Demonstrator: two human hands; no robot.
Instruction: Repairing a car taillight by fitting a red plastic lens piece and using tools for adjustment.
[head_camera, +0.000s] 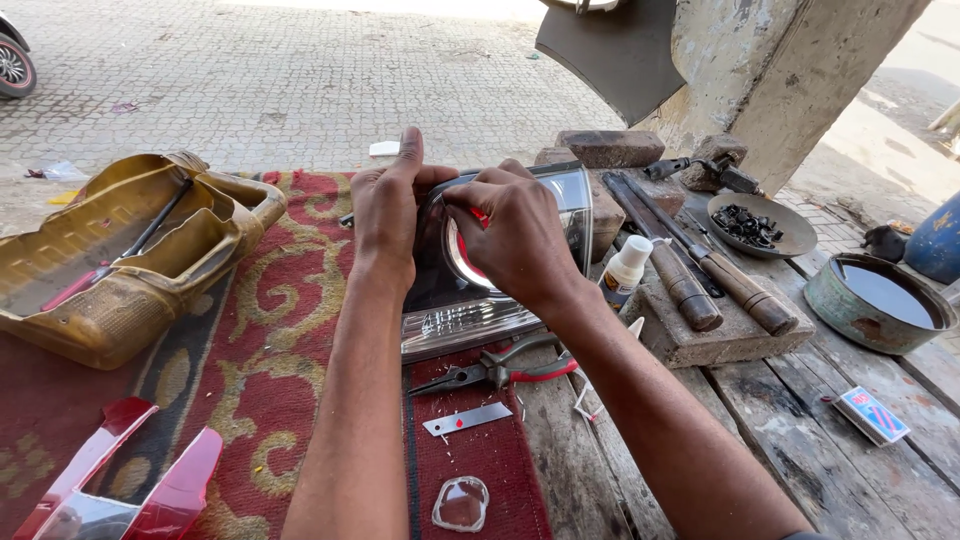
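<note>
Both hands sit on a car tail lamp (480, 290) in the middle of the workbench. The left hand (388, 215) grips the lamp's left edge, fingers wrapped round it & one finger sticking straight up. The right hand (512, 235) is curled over the top of the lamp, fingertips pinching a small red bit (481, 214) w/ the round red lens just under it. The lamp has a clear cover & a shiny ribbed strip at its 6 o'clock.

Just below the lamp, at 6 o'clock, lie pliers w/ red handles (495, 370), then a flat metal strip (467, 419), then a small clear plastic piece (461, 503), all on a red patterned rug (270, 360). At 3 o'clock stands a little white glue bottle (625, 270), beside 2 wooden-handled tools (715, 275) on a stone slab. Further at 3 o'clock is a metal bowl of dark liquid (880, 300). At 9 o'clock rests a yellow plastic shell (120, 260). At 7 o'clock are red lens pieces (130, 480).
</note>
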